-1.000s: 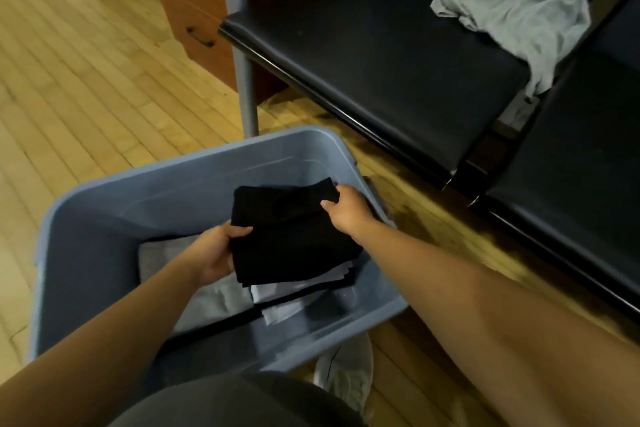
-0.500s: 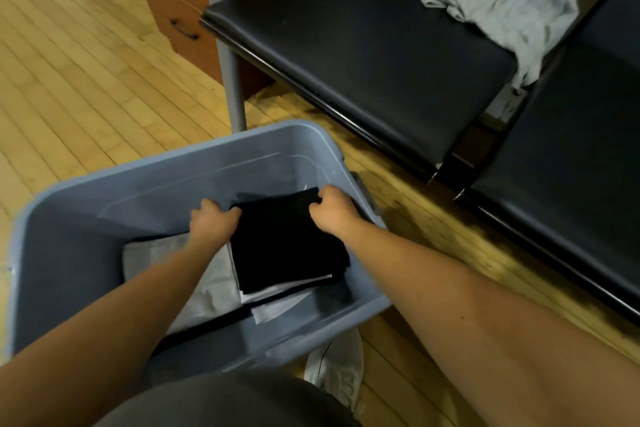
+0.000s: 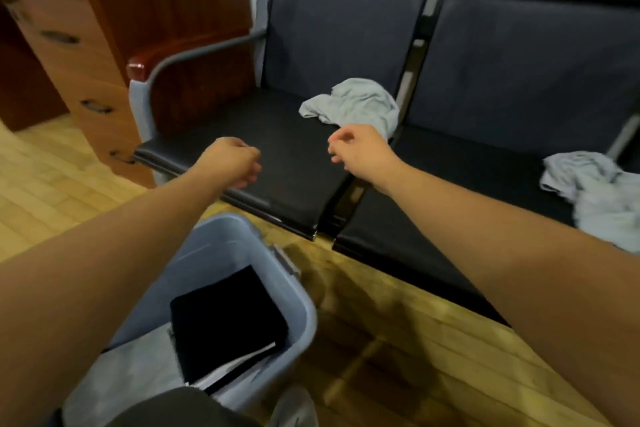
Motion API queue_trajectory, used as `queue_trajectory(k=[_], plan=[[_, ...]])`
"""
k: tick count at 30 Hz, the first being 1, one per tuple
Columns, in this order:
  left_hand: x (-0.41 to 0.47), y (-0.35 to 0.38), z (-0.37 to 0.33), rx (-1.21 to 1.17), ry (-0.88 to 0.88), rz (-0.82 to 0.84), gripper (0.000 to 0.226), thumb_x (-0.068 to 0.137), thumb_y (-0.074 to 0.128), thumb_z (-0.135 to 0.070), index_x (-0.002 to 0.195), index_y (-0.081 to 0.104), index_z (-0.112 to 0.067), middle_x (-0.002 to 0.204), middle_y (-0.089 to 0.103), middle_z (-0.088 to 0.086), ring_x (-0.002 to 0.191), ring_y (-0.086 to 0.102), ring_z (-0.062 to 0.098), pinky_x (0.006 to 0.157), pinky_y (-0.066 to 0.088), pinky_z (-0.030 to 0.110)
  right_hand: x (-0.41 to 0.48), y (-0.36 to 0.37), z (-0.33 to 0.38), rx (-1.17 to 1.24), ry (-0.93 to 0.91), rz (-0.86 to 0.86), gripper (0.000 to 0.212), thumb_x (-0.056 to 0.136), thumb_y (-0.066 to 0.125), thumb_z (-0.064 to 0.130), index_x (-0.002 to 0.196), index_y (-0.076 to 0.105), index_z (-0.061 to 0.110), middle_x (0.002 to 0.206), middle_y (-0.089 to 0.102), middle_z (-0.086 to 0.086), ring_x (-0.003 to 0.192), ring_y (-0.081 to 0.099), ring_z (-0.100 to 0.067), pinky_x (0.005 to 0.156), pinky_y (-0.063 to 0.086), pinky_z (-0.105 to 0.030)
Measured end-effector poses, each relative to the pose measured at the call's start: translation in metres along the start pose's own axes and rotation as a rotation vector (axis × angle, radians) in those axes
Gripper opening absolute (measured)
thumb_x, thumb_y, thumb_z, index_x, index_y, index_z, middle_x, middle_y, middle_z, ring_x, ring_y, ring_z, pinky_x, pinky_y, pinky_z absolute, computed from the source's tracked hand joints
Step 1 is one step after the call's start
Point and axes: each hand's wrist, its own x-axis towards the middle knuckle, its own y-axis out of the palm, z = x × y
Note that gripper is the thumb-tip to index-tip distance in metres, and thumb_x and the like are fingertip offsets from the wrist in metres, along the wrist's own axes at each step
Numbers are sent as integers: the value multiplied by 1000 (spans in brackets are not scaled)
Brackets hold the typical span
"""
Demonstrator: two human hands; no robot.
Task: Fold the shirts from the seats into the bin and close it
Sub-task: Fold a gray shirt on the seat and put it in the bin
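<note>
- Shirts: crumpled grey shirt [image 3: 353,104] lies at the back right corner of the left seat [image 3: 270,146], beside the gap between the seats.
- Second grey shirt [image 3: 595,191], also crumpled, sits on the right seat [image 3: 450,180] near the frame's right edge.
- Surface/room: two dark padded seats joined side by side, with grey padded backs and a metal frame. A curved armrest [image 3: 194,55] with a red-brown wooden cap stands on the left end.
- Wooden drawer unit [image 3: 86,80] with dark handles stands left of the seats.
- Floor [image 3: 398,340] is light wood strip, shadowed in front of the seats.
- Blue-grey bin [image 3: 242,243] stands on the floor in front of the left seat, top uncovered.
- Folded black shirt [image 3: 225,319] lies inside the bin on top of pale folded fabric [image 3: 239,367].
- Left grip [image 3: 232,163]: held over the front half of the left seat, fingers curled in, holding nothing. Well apart from the crumpled grey shirt, above and beyond the bin.
- Right grip [image 3: 360,152]: held over the seat gap, fingers loosely bent and spread, holding nothing. It sits just in front of the crumpled grey shirt's near edge; contact can't be told, the frame is blurred there.
- Both forearms are bare and stretched forward.
- Bottom edge: a dark-clad knee [image 3: 173,409] and a pale shoe [image 3: 294,409] beside the bin.
</note>
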Motion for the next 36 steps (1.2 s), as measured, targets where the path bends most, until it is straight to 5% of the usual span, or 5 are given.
queue_trajectory(k=[12, 21, 25, 28, 36], plan=[[-68, 242, -126, 102, 280, 474, 12, 97, 54, -17, 90, 63, -13, 90, 72, 4, 79, 66, 15, 70, 52, 28, -127, -255, -163, -215, 314, -474, 8, 92, 58, 11, 92, 63, 17, 79, 62, 1, 86, 63, -22, 72, 45, -26], [-111, 360, -121, 370, 422, 647, 13, 95, 54, -21, 94, 67, -21, 94, 71, -3, 90, 68, 14, 84, 57, 34, -207, -323, -265, -554, 631, -349, 61, 94, 60, 32, 147, 37, 11, 143, 41, -17, 122, 51, -37, 98, 42, -40], [-122, 391, -126, 437, 498, 662, 13, 94, 54, -22, 97, 67, -22, 95, 68, -4, 88, 65, 13, 76, 53, 29, -214, -322, -283, -585, 625, -238, 31, 96, 58, 27, 105, 63, -2, 106, 63, -19, 108, 60, -36, 82, 45, -36], [-129, 419, -133, 410, 510, 668, 13, 95, 55, -25, 99, 67, -20, 92, 67, -4, 86, 64, 14, 71, 50, 27, -210, -319, -282, -614, 605, -234, 23, 98, 54, 20, 100, 63, -1, 107, 65, -17, 101, 61, -33, 81, 46, -36], [-150, 464, -163, -434, -162, 1040, 60, 94, 58, -58, 126, 61, -8, 121, 70, 12, 108, 70, 26, 93, 57, 38, -207, -331, -239, -102, 202, -613, 12, 96, 61, 13, 89, 63, 3, 85, 69, -8, 77, 60, -10, 74, 48, -22]])
